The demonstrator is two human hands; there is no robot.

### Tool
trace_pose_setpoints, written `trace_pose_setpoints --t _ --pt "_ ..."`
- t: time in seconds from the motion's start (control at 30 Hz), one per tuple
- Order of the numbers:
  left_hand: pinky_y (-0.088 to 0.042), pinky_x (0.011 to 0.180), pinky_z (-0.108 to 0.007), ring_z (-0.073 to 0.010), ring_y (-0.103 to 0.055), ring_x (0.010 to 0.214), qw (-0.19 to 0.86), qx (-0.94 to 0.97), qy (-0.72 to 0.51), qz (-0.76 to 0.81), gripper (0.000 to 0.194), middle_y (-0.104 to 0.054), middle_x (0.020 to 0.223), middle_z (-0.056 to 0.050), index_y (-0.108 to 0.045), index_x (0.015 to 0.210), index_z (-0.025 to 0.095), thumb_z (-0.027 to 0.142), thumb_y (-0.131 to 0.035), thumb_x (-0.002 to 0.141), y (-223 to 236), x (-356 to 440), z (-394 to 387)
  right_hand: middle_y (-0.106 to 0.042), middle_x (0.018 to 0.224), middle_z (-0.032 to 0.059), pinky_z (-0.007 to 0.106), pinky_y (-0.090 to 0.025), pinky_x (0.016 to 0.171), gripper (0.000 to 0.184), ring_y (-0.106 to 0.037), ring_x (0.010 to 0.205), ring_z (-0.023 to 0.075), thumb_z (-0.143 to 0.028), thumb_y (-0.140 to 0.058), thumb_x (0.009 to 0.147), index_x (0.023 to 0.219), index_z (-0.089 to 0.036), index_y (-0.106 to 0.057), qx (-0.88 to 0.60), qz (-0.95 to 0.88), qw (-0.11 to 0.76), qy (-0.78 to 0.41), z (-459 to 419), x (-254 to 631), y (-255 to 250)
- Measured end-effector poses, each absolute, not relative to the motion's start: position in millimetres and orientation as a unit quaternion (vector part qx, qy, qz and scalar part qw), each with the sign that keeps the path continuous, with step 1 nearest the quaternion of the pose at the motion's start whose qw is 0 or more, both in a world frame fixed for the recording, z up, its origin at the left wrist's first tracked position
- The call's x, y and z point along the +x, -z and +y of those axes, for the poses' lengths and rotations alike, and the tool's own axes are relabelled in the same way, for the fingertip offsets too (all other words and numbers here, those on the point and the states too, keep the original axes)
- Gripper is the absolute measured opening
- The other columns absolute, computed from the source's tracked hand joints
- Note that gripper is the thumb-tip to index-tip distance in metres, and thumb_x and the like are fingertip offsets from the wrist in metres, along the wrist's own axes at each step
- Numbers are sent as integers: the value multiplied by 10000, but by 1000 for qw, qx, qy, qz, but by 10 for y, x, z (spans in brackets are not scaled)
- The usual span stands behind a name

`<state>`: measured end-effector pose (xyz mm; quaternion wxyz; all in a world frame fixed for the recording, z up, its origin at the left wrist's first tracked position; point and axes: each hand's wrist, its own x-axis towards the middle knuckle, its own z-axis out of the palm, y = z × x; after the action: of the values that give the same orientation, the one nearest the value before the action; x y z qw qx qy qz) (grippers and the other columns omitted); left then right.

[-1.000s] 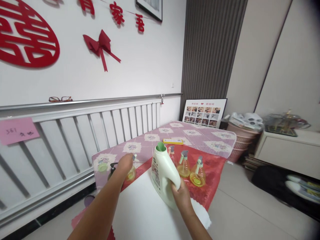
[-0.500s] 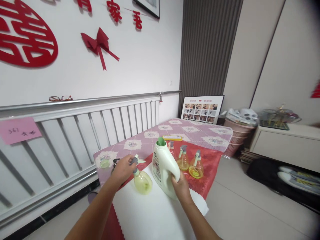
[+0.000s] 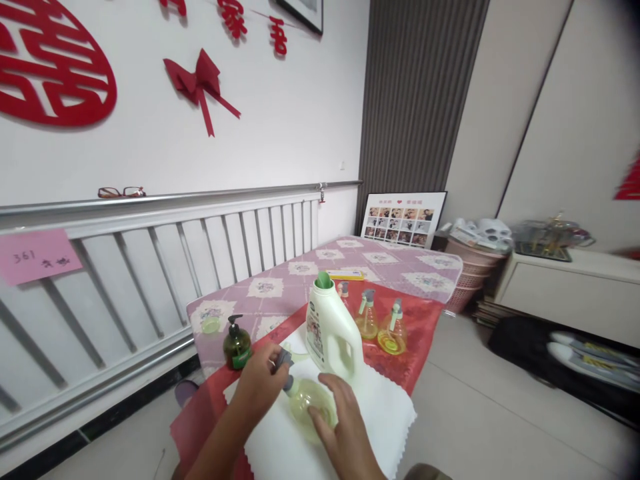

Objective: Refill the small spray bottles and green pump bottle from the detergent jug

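My left hand (image 3: 260, 383) is closed around the grey trigger head of a round spray bottle (image 3: 307, 400) of pale yellow liquid, which rests on a white cloth (image 3: 385, 417). My right hand (image 3: 340, 423) lies against the bottle's round body with fingers partly spread. Just behind stands a white detergent jug (image 3: 333, 330) with a green spout, untouched by either hand.
A dark green pump bottle (image 3: 237, 345) stands to the left. Two more yellow spray bottles (image 3: 380, 323) sit on the red cloth (image 3: 420, 327) behind the jug. A yellow flat box (image 3: 345, 275) lies farther back on the table (image 3: 280, 287). White railing on the left; baskets and a cabinet on the right.
My left hand brought the spray bottle from the table's left side onto the white cloth. My right hand let go of the detergent jug's handle and moved to the spray bottle.
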<state>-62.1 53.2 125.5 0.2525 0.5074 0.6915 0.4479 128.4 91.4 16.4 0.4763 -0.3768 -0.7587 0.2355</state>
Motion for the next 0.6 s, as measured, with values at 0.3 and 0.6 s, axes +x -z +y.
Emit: trace_pose_setpoints --t 0.3,0.6 --pt "-470 687 -271 -153 -597 695 275 477 -510 661 118 -604 727 33 -592 885 239 336 -564 823 -974 -330 230 -766 977 62 442 -583 875 229 -719 939 294 -234 -672 780 1004 -275 -694 -335 -765 452 -313 707 989 -266" --pt "-379 1186 -441 -310 -484 1418 363 454 -469 665 823 -510 1537 -180 -427 1432 153 274 -651 649 -455 -327 -91 -777 1110 85 414 -566 923 425 -720 1007 289 -563 -673 834 1110 -241 -707 -329 -556 438 -625 736 1142 -657"
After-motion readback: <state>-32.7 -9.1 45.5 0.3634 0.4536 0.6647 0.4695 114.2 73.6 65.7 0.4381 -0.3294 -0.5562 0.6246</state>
